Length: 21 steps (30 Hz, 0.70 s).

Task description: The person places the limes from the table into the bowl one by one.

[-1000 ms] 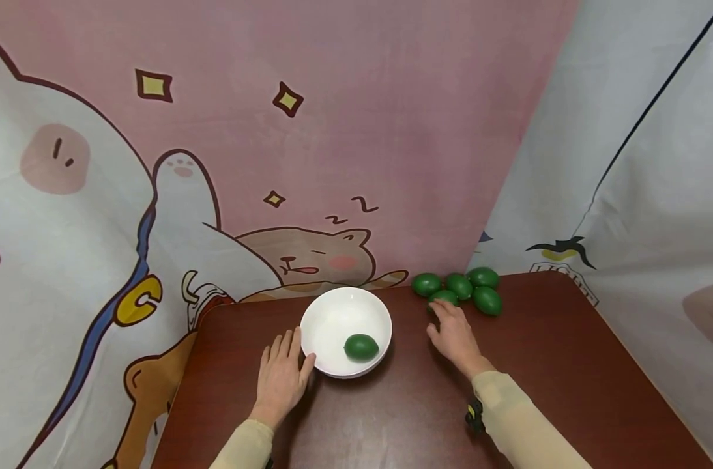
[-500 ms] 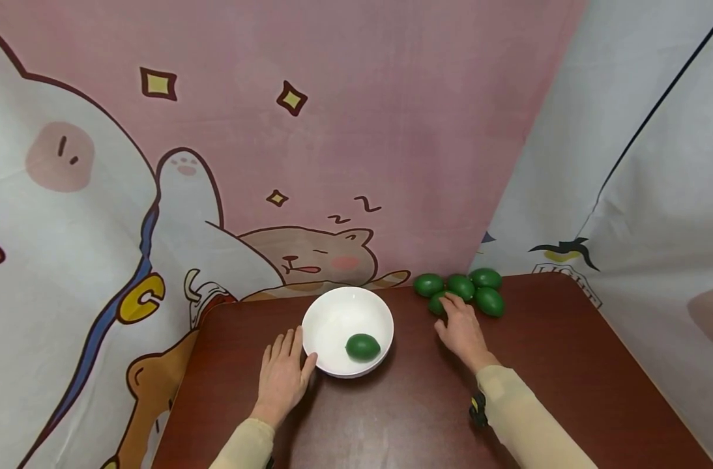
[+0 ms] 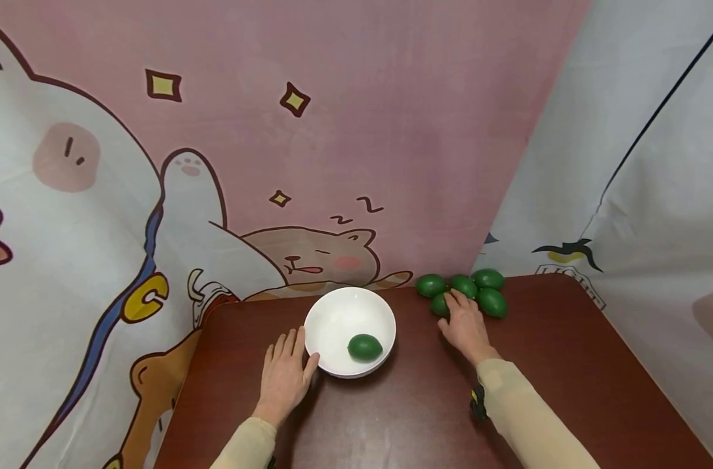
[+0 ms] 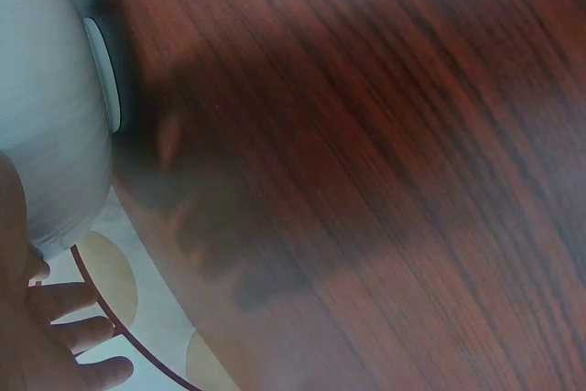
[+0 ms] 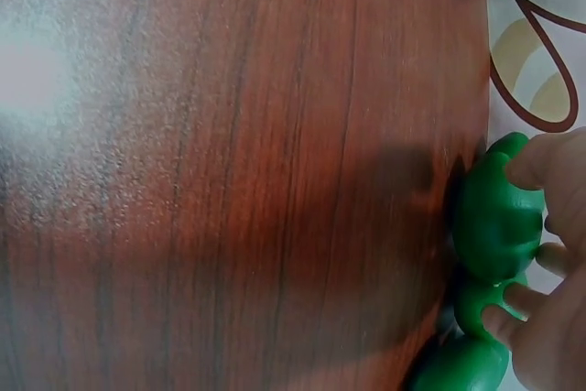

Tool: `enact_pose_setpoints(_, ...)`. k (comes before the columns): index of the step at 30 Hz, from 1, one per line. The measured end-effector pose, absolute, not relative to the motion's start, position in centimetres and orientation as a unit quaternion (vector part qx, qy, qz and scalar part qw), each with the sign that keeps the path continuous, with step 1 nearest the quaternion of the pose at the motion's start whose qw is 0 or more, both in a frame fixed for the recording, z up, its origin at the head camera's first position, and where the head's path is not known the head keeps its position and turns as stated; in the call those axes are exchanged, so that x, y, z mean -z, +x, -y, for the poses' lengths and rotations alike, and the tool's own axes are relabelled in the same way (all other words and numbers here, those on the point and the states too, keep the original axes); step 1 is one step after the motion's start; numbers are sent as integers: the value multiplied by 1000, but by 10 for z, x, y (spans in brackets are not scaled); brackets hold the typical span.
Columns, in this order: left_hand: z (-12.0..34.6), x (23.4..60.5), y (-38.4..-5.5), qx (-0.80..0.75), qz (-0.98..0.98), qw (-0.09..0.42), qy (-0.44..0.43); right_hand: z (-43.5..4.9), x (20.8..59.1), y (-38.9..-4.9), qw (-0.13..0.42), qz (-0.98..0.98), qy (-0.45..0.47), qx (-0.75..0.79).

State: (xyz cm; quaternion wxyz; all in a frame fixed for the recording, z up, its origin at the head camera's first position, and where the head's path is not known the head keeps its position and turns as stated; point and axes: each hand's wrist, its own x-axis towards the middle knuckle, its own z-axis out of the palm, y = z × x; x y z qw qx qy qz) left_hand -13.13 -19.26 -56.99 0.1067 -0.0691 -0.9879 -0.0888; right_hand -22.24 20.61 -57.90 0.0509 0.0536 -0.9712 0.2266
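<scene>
- The printed cloth backdrop (image 3: 69, 260) shows a large white animal beyond the table's left edge, with a blue collar and a yellow bell (image 3: 145, 298).
- The left hand (image 3: 283, 378), in a cream sleeve, rests along the bowl's left side, fingers extended and thumb spread to the rim; it grips nothing.
- The white bowl (image 3: 333, 326) stands upright near the far edge, left of the table's middle.
- Inside, toward the bowl's near right wall, the lone lime (image 3: 365, 348) lies on its side, long axis left to right, roughly along the far edge.
- The table (image 3: 415, 404) is dark reddish-brown with streaked grain and a soft shine between the arms; pink cloth rises behind its far edge.
- The far-left lime (image 3: 431, 285) lies at the far edge, long axis roughly parallel to it.
- The gripped lime (image 3: 438, 305) sits just nearer on the table; fingers cover part of it, so its exact axis cannot be told.
- The right hand (image 3: 466, 329) is partly closed, thumb and bent fingers round that lime.
- The middle lime (image 3: 465, 285) slants from far left to near right.
- The far-right lime (image 3: 488, 279) points left to right at the far edge.
- The near-right lime (image 3: 491, 303) slants toward the near right.
- White cloth (image 3: 655, 228) hangs beyond the far right corner.
</scene>
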Motion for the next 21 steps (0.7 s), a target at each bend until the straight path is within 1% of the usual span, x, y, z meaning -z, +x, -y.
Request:
enact_pose_setpoints(3, 192, 570, -132, 88, 988, 106, -71, -208, 580, -225, 40, 973, 53, -221)
enact_pose_setpoints(10, 192, 571, -133, 89, 990, 88, -65, -210, 580, -230, 43, 973, 60, -217)
enact_pose_setpoints(17, 192, 572, -133, 89, 989, 96, -68, -210, 581, -232, 35, 973, 62, -219)
enact_pose_setpoints(21, 193, 571, -133, 90, 990, 89, -63, -210, 580, -232, 32, 973, 62, -219)
